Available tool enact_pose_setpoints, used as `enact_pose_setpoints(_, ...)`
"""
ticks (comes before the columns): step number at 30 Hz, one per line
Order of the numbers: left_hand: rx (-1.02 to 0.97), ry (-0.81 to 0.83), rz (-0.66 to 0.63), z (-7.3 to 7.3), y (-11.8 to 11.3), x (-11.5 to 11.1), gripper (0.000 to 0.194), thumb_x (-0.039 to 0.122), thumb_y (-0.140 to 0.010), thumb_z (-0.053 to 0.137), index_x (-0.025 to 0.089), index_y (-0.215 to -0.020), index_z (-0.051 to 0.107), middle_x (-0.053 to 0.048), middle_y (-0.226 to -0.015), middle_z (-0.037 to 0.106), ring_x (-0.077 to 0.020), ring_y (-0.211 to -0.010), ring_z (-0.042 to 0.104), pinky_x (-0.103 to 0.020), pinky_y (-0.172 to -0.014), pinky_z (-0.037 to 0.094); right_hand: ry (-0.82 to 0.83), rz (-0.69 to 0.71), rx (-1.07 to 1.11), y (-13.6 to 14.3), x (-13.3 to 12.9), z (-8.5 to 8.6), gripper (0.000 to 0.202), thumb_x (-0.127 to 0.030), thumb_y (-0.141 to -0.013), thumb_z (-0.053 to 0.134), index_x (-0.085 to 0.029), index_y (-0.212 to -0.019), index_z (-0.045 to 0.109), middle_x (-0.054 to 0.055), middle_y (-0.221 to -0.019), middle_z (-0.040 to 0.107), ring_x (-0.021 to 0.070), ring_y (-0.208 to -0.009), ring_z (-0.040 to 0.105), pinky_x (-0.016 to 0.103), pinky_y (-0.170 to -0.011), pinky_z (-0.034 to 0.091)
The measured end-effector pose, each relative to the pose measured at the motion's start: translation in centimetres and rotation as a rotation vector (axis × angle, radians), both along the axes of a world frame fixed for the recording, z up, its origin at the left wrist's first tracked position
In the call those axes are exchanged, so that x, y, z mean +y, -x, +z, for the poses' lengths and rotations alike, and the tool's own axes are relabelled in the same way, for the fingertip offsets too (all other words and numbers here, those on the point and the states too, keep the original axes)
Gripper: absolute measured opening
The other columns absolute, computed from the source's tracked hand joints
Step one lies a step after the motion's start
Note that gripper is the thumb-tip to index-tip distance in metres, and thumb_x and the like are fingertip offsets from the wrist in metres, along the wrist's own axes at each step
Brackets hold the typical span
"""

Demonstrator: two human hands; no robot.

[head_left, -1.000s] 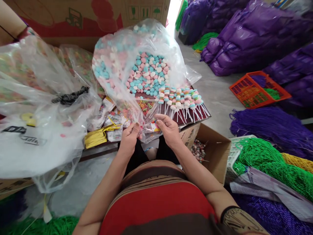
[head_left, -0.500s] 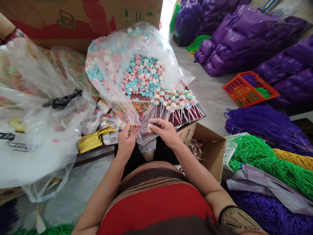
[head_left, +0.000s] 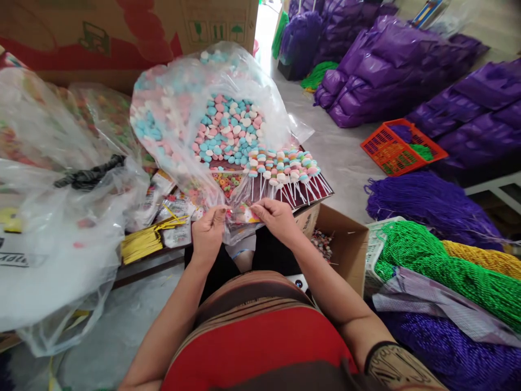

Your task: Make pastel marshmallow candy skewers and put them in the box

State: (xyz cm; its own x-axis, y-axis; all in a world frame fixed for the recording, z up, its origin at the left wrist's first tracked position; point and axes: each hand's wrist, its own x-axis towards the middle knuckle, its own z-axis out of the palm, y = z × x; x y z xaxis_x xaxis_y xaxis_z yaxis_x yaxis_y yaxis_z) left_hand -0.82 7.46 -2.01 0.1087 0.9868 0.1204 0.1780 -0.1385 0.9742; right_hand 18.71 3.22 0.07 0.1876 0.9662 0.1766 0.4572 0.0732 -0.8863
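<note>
My left hand [head_left: 209, 231] and my right hand [head_left: 277, 218] pinch opposite sides of a small clear wrapper with a printed, colourful part [head_left: 245, 213], at the near edge of the table. Just beyond them lie ring-shaped candies [head_left: 230, 183] in red, green and yellow. Pink, blue and white candies [head_left: 236, 130] fill a big open plastic bag [head_left: 268, 81]. To the right, candy skewers [head_left: 285, 165] rest in a row with white sticks toward me. Yellow twist ties [head_left: 142, 243] and printed packets [head_left: 178, 209] are left of my left hand.
Plastic bags [head_left: 61, 233] cover the left side. A cardboard box [head_left: 345, 244] stands right of my lap, near a white basket [head_left: 376, 247] with green strands. An orange basket [head_left: 393, 152] and purple bundles are on the floor.
My right hand's fingers have closed down onto the wrapper, and its printed part now stretches between both hands. The whole view has shifted slightly, with the surroundings appearing further left.
</note>
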Motion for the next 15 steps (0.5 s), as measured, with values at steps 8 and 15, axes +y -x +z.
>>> enact_pose_setpoints(8,-0.763,0.362,0.112,1.5,-1.5,1.6,0.056,0.056,-0.060,0.093,0.018,-0.063,0.052,0.012,-0.047,0.034,-0.0028,-0.038,0.031,-0.018,-0.039,0.033,0.334,-0.525,-0.597,-7.9,1.3,2.0,0.040,-0.040,-0.096,0.058,-0.016,-0.126,0.070,0.013,-0.093,0.079,0.0296,-0.092,0.073,0.038,-0.083,0.050)
enact_pose_setpoints(15,-0.906,0.499,0.005,1.6,-1.4,1.2,0.059,0.053,-0.053,0.098,0.018,-0.062,0.051,0.012,-0.040,0.034,-0.0031,-0.036,0.034,-0.017,-0.040,0.035,0.630,-0.473,-0.792,-7.5,2.4,1.7,0.035,-0.042,-0.097,0.056,-0.017,-0.109,0.076,0.021,-0.113,0.078,0.0356,-0.108,0.072,0.041,-0.087,0.049)
